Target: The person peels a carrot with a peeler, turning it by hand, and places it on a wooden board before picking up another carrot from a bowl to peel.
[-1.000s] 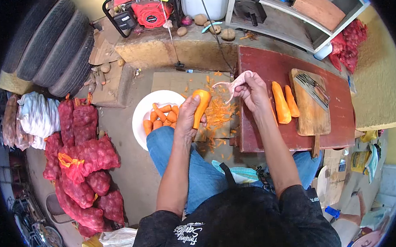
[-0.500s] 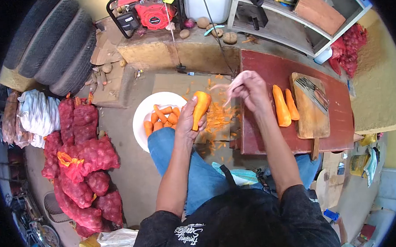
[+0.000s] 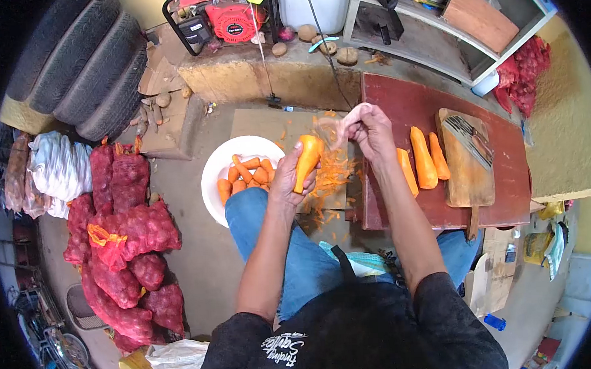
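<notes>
A thick orange carrot [image 3: 307, 158], its surface smooth and peeled-looking, stands upright in my left hand [image 3: 289, 183], whose fingers wrap its lower part. To its right is my raised right hand [image 3: 375, 135], closed around a pale pink peeler [image 3: 352, 118]; motion smears its front end, which is apart from the carrot. Below both hands, orange peelings [image 3: 335, 176] cover a sheet of cardboard [image 3: 255, 123]. Unpeeled carrots fill part of a white basin [image 3: 210, 182] by my left knee. Three smooth carrots [image 3: 423, 159] lie on the red table, one partly behind my right forearm.
On the red table [image 3: 398, 105], a wooden cutting board [image 3: 466, 185] carries knives [image 3: 470, 138]. Red net sacks [image 3: 124, 294] are piled at left, below stacked tires [image 3: 82, 69]. A red generator [image 3: 233, 21] and a shelf [image 3: 420, 17] stand at the back.
My right hand has shifted slightly left and down, closer to the carrot. The view has moved a little, and more of the carrot beside my right forearm shows.
</notes>
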Action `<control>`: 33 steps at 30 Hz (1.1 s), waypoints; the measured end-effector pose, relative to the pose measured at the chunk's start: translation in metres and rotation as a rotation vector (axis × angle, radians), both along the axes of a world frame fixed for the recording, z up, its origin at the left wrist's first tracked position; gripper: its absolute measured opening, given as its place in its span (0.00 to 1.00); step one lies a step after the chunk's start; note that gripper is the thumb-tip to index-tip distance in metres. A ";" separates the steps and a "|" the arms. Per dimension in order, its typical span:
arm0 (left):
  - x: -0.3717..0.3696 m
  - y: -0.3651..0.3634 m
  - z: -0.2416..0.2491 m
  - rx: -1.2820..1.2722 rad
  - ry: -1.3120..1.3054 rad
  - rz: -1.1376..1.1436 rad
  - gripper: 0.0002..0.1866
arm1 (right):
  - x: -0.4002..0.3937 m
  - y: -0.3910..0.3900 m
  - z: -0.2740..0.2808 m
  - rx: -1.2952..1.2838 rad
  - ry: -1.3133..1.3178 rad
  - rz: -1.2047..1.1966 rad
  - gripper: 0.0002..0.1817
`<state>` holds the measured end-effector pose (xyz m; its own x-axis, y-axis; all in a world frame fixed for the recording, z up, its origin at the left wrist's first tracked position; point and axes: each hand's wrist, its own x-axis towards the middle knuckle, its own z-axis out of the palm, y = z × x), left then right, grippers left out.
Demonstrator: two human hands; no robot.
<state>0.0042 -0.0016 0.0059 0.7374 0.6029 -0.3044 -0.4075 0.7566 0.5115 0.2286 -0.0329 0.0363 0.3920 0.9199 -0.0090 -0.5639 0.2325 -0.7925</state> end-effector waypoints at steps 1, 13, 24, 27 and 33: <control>-0.002 0.000 0.000 0.020 0.001 0.003 0.26 | -0.001 -0.001 0.002 0.001 -0.003 0.015 0.11; 0.002 -0.005 -0.003 -0.001 0.017 0.052 0.22 | -0.028 -0.005 -0.023 -0.064 0.107 0.214 0.09; 0.002 -0.002 0.011 0.010 0.006 0.075 0.28 | -0.023 -0.018 0.014 -0.029 -0.130 0.136 0.13; 0.008 -0.001 0.008 0.015 0.051 0.015 0.28 | -0.018 -0.004 0.010 -0.019 -0.175 0.089 0.13; -0.005 0.004 0.002 0.001 -0.002 0.031 0.29 | -0.041 -0.003 0.006 -0.087 -0.265 0.184 0.14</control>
<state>-0.0004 0.0021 0.0082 0.7193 0.6254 -0.3025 -0.4314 0.7433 0.5112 0.1878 -0.0364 0.0428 0.2183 0.9758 -0.0105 -0.3619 0.0709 -0.9295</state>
